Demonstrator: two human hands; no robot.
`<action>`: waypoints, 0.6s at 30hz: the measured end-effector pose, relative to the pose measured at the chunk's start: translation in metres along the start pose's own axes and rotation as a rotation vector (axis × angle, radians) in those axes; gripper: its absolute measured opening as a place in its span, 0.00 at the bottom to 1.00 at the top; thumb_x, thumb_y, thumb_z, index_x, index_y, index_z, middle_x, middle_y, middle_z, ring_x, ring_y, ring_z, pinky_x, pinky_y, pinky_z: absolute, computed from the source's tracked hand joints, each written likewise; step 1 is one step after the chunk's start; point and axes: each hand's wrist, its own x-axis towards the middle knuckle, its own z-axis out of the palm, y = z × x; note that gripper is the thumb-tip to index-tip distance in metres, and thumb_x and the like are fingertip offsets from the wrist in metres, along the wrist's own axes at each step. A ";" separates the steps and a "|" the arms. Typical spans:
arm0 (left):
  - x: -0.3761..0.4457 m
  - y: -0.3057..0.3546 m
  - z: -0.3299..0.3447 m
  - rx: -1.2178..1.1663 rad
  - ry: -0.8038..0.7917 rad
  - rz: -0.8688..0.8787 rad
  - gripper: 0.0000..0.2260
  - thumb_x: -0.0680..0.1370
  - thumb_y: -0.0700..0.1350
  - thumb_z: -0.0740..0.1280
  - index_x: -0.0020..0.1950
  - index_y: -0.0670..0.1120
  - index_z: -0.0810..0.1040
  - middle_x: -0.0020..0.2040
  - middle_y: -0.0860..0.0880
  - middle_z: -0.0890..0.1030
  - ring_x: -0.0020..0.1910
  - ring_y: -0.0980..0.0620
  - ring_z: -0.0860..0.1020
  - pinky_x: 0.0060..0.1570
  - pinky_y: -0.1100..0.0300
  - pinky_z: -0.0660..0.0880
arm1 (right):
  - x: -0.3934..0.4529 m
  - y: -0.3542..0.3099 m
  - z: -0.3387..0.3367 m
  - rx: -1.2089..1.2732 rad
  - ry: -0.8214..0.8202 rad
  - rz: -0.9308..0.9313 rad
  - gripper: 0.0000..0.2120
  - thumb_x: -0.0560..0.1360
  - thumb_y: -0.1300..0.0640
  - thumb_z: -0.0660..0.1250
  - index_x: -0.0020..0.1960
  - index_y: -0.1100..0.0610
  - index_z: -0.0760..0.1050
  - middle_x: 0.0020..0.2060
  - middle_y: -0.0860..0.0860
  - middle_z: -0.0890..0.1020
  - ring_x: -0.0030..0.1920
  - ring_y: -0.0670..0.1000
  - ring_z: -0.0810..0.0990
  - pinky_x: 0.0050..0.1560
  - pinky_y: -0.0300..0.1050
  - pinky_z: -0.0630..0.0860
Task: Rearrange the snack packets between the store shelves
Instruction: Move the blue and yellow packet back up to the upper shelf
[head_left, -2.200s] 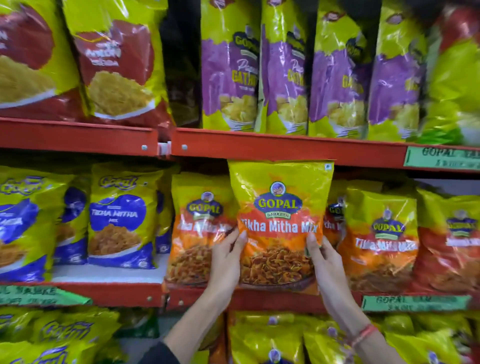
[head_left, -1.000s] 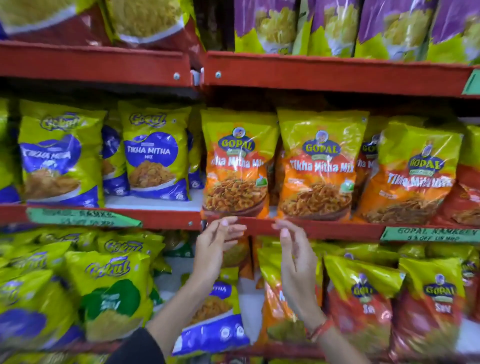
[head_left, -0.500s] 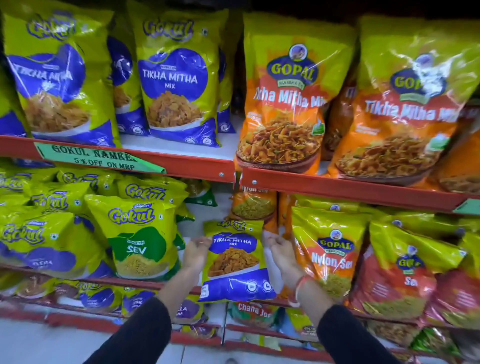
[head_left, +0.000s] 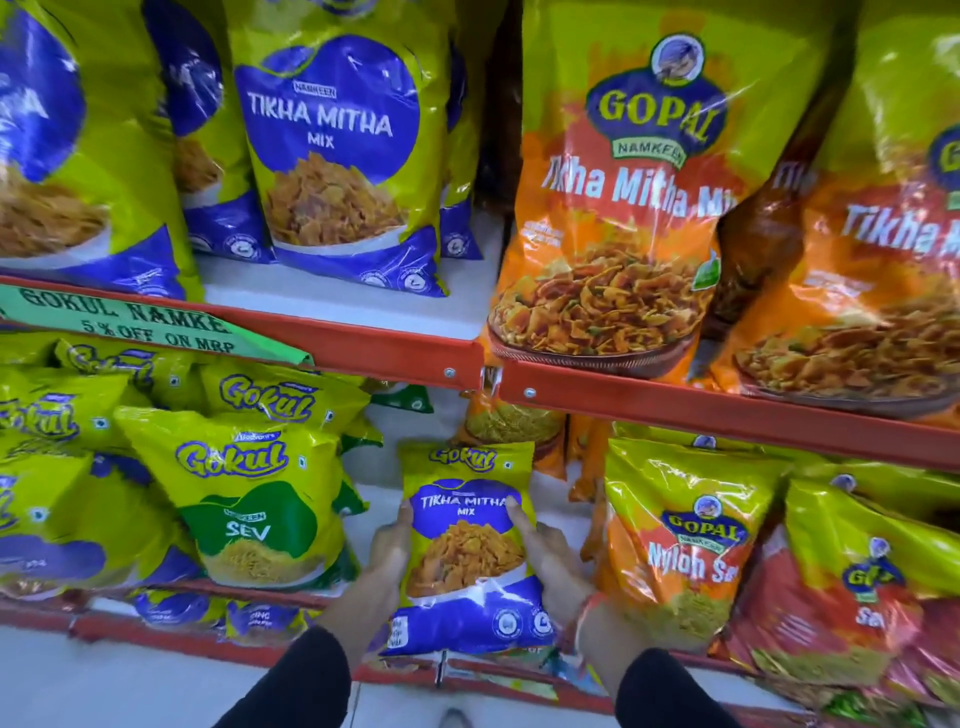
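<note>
A small yellow-and-blue Gokul Tikha Mitha Mix packet (head_left: 467, 551) stands upright on the lower shelf, in the gap between a Gokul Sev packet (head_left: 249, 499) and an orange Gopal Nylon Sev packet (head_left: 685, 551). My left hand (head_left: 387, 551) grips its left edge and my right hand (head_left: 550, 561) grips its right edge. On the shelf above stand larger Gokul Tikha Mitha Mix packets (head_left: 332, 156) at left and an orange Gopal Tikha Mitha Mix packet (head_left: 628, 208) at right.
Red shelf edges (head_left: 395, 345) run across the view, with a green price label (head_left: 145, 325) on the left one. Several Gokul packets crowd the lower left and red Gopal Sev packets (head_left: 852, 582) the lower right. More packets lie on the bottom shelf near the floor.
My hands left the orange Gopal packet on the upper shelf, dropped to the lower shelf and took hold of the small Gokul Tikha Mitha packet. The camera has moved closer.
</note>
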 end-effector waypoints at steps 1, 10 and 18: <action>-0.008 0.004 -0.002 -0.008 -0.006 0.023 0.23 0.78 0.60 0.58 0.46 0.42 0.80 0.49 0.41 0.80 0.51 0.40 0.79 0.61 0.43 0.74 | -0.007 0.001 0.003 0.044 -0.005 -0.027 0.29 0.71 0.37 0.70 0.57 0.61 0.81 0.55 0.66 0.83 0.56 0.62 0.81 0.59 0.53 0.78; -0.079 0.002 -0.055 -0.074 -0.073 0.271 0.15 0.78 0.54 0.61 0.45 0.46 0.82 0.49 0.44 0.82 0.50 0.47 0.78 0.57 0.52 0.71 | -0.080 0.025 0.011 0.304 -0.015 -0.232 0.15 0.68 0.52 0.78 0.49 0.60 0.84 0.46 0.58 0.89 0.52 0.59 0.86 0.57 0.64 0.80; -0.138 -0.012 -0.112 -0.108 -0.164 0.442 0.16 0.80 0.52 0.58 0.56 0.45 0.79 0.56 0.52 0.75 0.58 0.56 0.68 0.58 0.60 0.62 | -0.152 0.043 0.026 0.345 -0.038 -0.344 0.14 0.67 0.48 0.78 0.46 0.57 0.85 0.46 0.53 0.89 0.52 0.56 0.86 0.60 0.56 0.80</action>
